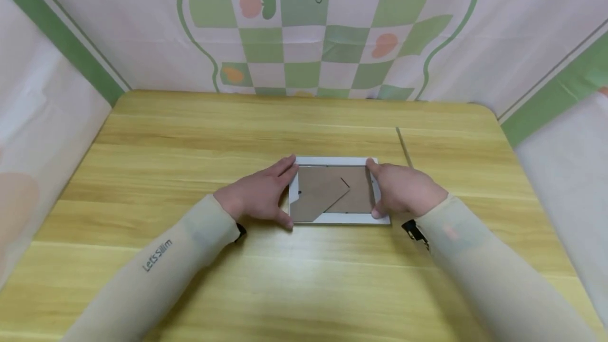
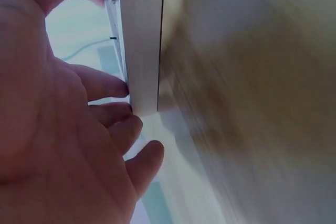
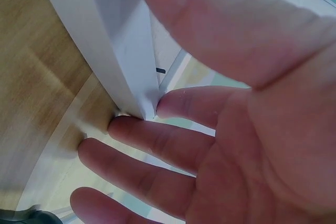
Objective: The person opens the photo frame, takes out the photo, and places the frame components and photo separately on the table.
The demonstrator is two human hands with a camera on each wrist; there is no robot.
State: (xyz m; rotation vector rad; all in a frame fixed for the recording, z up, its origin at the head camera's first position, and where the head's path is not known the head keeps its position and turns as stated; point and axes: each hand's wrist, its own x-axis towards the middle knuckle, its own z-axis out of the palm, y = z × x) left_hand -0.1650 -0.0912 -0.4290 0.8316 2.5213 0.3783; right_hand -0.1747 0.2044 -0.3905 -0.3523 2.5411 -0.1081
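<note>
A white picture frame (image 1: 350, 219) lies back up on the table, its brown backing board (image 1: 328, 181) showing. A brown stand flap (image 1: 306, 207) lies across the near left corner and overlaps the white rim. My left hand (image 1: 258, 191) holds the left end, thumb at the near corner and fingers at the far one. At the right end, my right hand (image 1: 404, 189) holds the rim, with its index finger on the far corner and thumb on the near corner. In the right wrist view, the other fingers (image 3: 149, 169) reach out past the frame's corner.
A thin grey strip (image 1: 404, 145) lies on the wooden table (image 1: 190, 125) behind my right hand, its near end hidden by that hand. A checked green and white curtain (image 1: 304, 41) hangs along the far edge, with more cloth at both sides.
</note>
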